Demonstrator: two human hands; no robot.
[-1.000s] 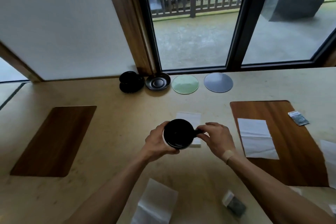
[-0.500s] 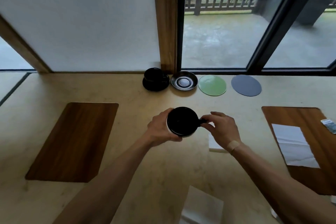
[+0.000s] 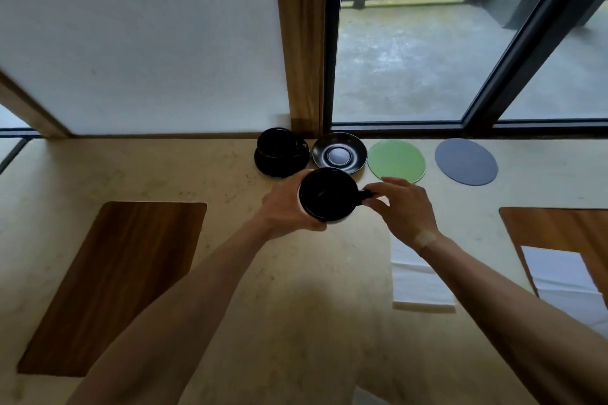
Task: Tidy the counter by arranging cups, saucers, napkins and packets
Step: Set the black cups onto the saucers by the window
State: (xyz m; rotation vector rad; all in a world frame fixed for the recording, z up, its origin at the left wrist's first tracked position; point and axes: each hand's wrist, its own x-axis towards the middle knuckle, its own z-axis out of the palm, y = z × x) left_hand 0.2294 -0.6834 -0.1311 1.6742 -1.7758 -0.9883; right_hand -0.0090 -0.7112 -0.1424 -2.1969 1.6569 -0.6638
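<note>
Cup, black and glossy, sits clamped between both hands above the table: left hand wraps its wall at nine o'clock, right hand pinches the handle at three. Probably ceramic: rigid, breakable, slick. The empty saucer lies at twelve.

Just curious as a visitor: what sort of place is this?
Probably a café or guesthouse counter by a window: black cup on its saucer, an empty black saucer, wooden placemats and folded napkins laid out as settings.

cup — black | saucer — black | discs — green, grey
</note>
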